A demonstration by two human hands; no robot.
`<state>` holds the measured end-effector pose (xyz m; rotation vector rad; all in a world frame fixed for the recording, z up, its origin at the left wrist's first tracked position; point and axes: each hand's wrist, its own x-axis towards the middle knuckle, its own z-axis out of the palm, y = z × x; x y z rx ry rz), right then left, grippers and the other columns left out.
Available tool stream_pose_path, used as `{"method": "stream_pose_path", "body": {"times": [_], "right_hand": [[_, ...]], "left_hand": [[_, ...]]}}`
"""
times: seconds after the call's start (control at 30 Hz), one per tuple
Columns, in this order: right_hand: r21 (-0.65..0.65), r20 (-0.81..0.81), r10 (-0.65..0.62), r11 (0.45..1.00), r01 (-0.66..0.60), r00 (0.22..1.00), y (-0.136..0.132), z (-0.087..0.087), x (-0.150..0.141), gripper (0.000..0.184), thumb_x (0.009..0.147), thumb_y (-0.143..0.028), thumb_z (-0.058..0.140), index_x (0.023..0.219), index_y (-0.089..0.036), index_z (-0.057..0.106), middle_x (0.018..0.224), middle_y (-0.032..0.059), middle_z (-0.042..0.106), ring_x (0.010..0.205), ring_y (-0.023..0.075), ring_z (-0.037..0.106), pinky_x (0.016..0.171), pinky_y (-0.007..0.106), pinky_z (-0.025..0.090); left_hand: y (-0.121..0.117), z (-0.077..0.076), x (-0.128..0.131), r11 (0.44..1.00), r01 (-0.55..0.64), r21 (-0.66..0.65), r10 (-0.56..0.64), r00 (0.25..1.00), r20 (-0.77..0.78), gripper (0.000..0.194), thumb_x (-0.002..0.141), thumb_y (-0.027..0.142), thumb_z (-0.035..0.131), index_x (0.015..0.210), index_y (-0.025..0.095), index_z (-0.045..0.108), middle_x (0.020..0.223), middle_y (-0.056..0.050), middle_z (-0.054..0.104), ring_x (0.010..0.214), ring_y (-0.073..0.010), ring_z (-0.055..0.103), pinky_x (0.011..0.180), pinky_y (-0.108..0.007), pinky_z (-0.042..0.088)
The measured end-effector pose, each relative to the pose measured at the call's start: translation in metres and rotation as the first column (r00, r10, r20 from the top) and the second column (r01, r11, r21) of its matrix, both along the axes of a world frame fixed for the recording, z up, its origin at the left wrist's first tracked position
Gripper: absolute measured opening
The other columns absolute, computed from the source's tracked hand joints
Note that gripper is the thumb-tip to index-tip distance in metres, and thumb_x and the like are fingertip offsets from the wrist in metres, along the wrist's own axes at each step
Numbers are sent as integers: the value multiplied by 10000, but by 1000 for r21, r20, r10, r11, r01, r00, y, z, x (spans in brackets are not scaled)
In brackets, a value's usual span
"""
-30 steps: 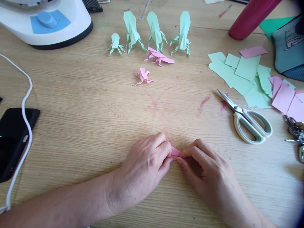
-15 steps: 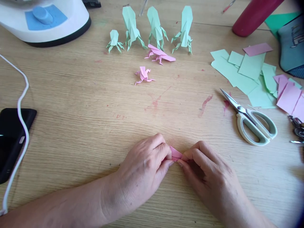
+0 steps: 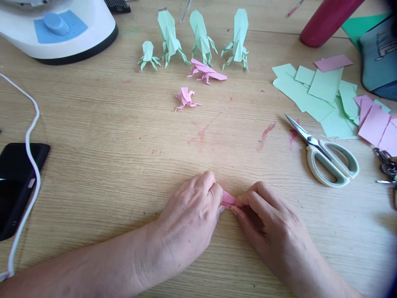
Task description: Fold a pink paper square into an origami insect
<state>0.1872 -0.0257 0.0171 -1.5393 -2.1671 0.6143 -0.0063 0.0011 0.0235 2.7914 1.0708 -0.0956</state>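
Note:
A small folded piece of pink paper (image 3: 228, 198) shows between my two hands, low over the wooden table. My left hand (image 3: 194, 211) is closed on its left end, covering much of it. My right hand (image 3: 273, 225) pinches the right end between thumb and fingers. Beyond the hands stand two pink folded paper figures, a small one (image 3: 186, 99) and a longer one (image 3: 207, 72). Behind these is a row of several pale green paper figures (image 3: 203, 37).
Scissors (image 3: 322, 151) lie at the right, near green paper pieces (image 3: 325, 85) and pink pieces (image 3: 374, 124). A dark red cylinder (image 3: 328, 20) is at the back right. At the left are a phone (image 3: 18, 186), a white cable (image 3: 32, 159) and a white appliance (image 3: 102, 37).
My left hand has rolled slightly over the pink paper, so its thumb is more hidden. The right hand keeps its pinch. The whole view has shifted a little.

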Motion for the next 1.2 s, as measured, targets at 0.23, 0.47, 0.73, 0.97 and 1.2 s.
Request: {"method": "stream_pose_path", "body": {"times": [0.23, 0.47, 0.73, 0.97, 1.2], "right_hand": [[0, -11, -5, 1000, 5, 1000, -1, 0, 1, 154, 968, -175, 519, 829, -202, 579, 781, 33, 537, 662, 153, 524, 591, 289, 441], [12, -11, -1, 1000, 1, 1000, -1, -1, 1, 150, 967, -172, 527, 827, -193, 578, 779, 29, 526, 656, 150, 509, 587, 288, 426], [9, -14, 8, 1000, -8, 1000, 0, 0, 1, 163, 963, -167, 522, 812, -200, 573, 784, 29, 534, 669, 153, 514, 599, 283, 424], [-6, 6, -33, 999, 33, 999, 0, -3, -3, 142, 962, -198, 521, 826, -204, 563, 789, 28, 545, 680, 161, 513, 606, 295, 409], [-76, -93, -36, 997, 29, 995, -7, 1, 9, 102, 934, -129, 551, 861, -197, 568, 822, 15, 551, 675, 132, 540, 590, 263, 440]], "left_hand": [[4, -1, 5, 998, -54, -10, 54, 998, -12, 126, 990, 178, 464, 1004, 172, 589, 957, -76, 540, 931, -253, 556, 809, -429, 521], [12, 1, 3, 962, -161, -221, 187, 977, 104, 96, 988, 180, 486, 931, 184, 563, 946, -50, 554, 822, -207, 567, 719, -379, 511], [10, 3, 2, 966, -149, -210, 177, 977, 121, 71, 976, 175, 496, 988, 178, 567, 979, -56, 576, 815, -182, 575, 797, -367, 497], [16, 8, 5, 954, -151, -258, 185, 976, 115, 86, 980, 174, 494, 929, 178, 563, 959, -44, 569, 806, -183, 575, 742, -352, 479], [21, 8, 4, 938, -150, -313, 206, 966, 153, 108, 979, 188, 499, 881, 194, 544, 931, -22, 561, 826, -190, 570, 698, -340, 439]]}}
